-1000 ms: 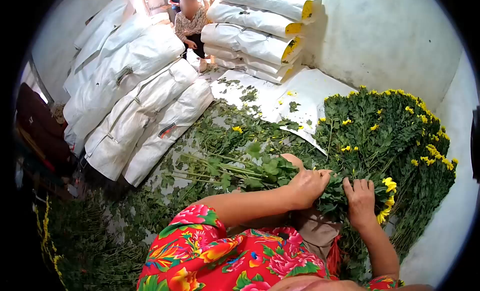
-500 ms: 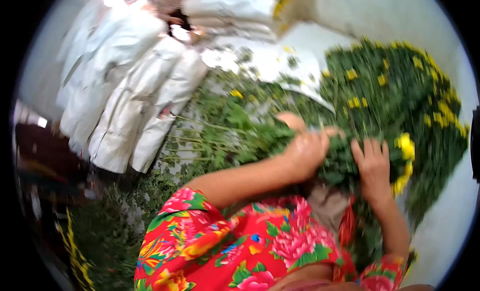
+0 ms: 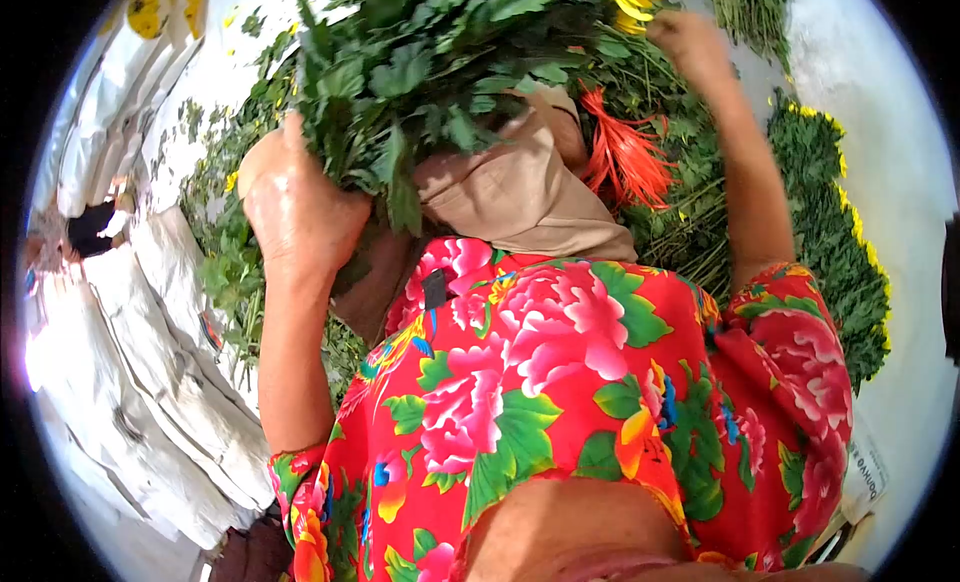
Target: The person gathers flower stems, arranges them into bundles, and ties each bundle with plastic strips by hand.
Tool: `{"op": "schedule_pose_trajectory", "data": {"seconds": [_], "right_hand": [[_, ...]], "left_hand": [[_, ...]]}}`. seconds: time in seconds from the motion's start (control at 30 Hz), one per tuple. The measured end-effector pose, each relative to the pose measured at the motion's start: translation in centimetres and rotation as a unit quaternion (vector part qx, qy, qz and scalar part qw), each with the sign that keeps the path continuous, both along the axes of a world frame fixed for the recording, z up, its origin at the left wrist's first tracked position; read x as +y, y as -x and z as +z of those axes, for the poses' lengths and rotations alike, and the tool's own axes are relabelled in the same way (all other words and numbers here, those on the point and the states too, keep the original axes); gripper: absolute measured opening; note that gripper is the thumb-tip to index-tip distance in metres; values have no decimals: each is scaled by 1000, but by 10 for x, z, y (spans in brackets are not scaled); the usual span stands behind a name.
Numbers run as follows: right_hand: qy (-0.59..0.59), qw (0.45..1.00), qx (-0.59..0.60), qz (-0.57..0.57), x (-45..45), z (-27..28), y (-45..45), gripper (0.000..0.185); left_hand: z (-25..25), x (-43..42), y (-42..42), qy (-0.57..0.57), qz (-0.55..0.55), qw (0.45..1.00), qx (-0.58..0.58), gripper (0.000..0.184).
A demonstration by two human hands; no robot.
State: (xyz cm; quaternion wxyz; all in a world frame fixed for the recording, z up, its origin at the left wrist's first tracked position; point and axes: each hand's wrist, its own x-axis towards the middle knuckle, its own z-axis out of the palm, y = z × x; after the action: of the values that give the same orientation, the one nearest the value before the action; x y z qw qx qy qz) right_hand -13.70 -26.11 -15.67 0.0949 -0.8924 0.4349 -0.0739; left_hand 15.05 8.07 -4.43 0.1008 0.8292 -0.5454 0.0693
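A leafy bunch of yellow chrysanthemums point(image 3: 400, 82) lies across in front of me, over my lap. My left hand point(image 3: 300, 197) is closed around the bunch's stem end at the left. At the upper right, my right hand point(image 3: 692, 54) is beside the yellow flower heads point(image 3: 634, 0), its fingers curled. Whether anything thin is between those fingers I cannot make out. A tuft of red plastic strips point(image 3: 630, 157) hangs by my lap, below the flower heads.
White wrapped bundles point(image 3: 150, 372) lie at the left. More yellow-flowered stems point(image 3: 835, 252) are stacked along the wall at the right. Loose leaves and stems point(image 3: 690, 222) cover the ground around my lap. A printed white package point(image 3: 865, 472) shows at the lower right.
My view has tilted down and turned. My hands, close together before, are now far apart, with the left at the stem end and the right off the bunch beside the flowers.
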Motion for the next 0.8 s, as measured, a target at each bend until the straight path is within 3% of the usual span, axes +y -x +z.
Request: {"op": "schedule_pose_trajectory", "data": {"seconds": [0.1, 0.23, 0.3, 0.33, 0.37, 0.43, 0.63, 0.8], "right_hand": [[-169, 972, 164, 0, 23, -87, 13, 24], [-261, 960, 93, -50, 37, -156, 39, 20], [-195, 969, 93, -123, 42, -158, 42, 22], [-150, 976, 125, -99, 37, -158, 49, 31], [-152, 975, 125, -101, 31, -158, 57, 31], [-204, 966, 156, 16, 19, -156, 75, 26], [-210, 954, 212, 30, 23, -159, 109, 32], [-114, 990, 83, 3, 44, -143, 107, 36]], "left_hand": [[1, -3, 1, 20, -22, 999, 34, 52], [10, 3, 6, -23, 38, 996, 73, 48], [11, 3, 9, -35, 43, 996, 68, 47], [12, 3, 10, -40, 47, 995, 74, 48], [13, 5, 10, -44, 52, 994, 81, 48], [13, 5, 10, -56, 59, 994, 77, 47], [11, 8, 8, -58, 55, 995, 64, 49], [12, 8, 8, -45, 45, 995, 75, 51]]}}
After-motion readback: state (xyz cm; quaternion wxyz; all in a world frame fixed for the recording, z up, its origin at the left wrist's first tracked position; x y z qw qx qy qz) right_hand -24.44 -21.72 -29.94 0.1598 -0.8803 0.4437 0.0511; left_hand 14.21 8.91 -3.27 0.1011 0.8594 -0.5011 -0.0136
